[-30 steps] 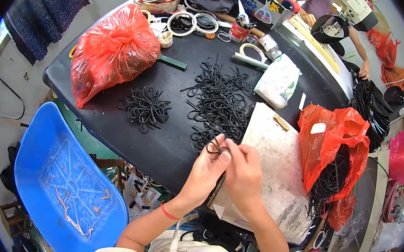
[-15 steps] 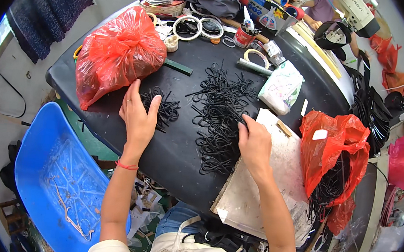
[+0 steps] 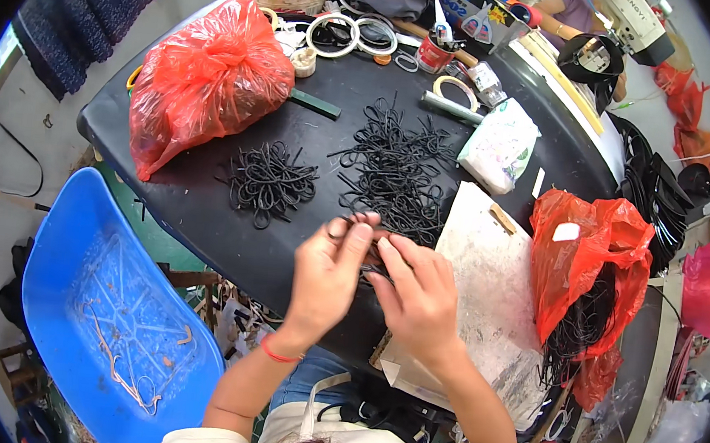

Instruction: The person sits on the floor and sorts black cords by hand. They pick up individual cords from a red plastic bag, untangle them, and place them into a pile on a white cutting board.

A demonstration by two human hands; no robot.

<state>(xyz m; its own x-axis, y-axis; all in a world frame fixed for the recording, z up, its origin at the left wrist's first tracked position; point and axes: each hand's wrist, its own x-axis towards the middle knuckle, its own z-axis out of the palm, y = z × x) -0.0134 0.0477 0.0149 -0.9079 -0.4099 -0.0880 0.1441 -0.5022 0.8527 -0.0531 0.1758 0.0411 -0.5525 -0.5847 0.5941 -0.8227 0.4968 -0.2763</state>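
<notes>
My left hand (image 3: pixel 328 274) and my right hand (image 3: pixel 421 292) meet over the near end of a large pile of looped black cords (image 3: pixel 391 161). The fingers of both are bent in and closed, tips almost touching. Between them shows a bit of black cord (image 3: pixel 374 269), mostly covered by the fingers. Left of the large pile, a smaller heap of black cord loops (image 3: pixel 273 181) lies by itself on the black tabletop (image 3: pixel 258 251). The near part of the large pile is hidden behind my hands.
A full red plastic bag (image 3: pixel 215 80) sits at the left; an open red bag (image 3: pixel 551 266) with black cords stands right of a stained pale board (image 3: pixel 485 294). Tape rolls (image 3: pixel 332 35) and bottles lie at the back. A blue tub (image 3: pixel 67 279) is below left.
My left hand has left the smaller heap and moved right and nearer to me. My right hand has come left and nearer from the large pile's edge, so both hands now meet.
</notes>
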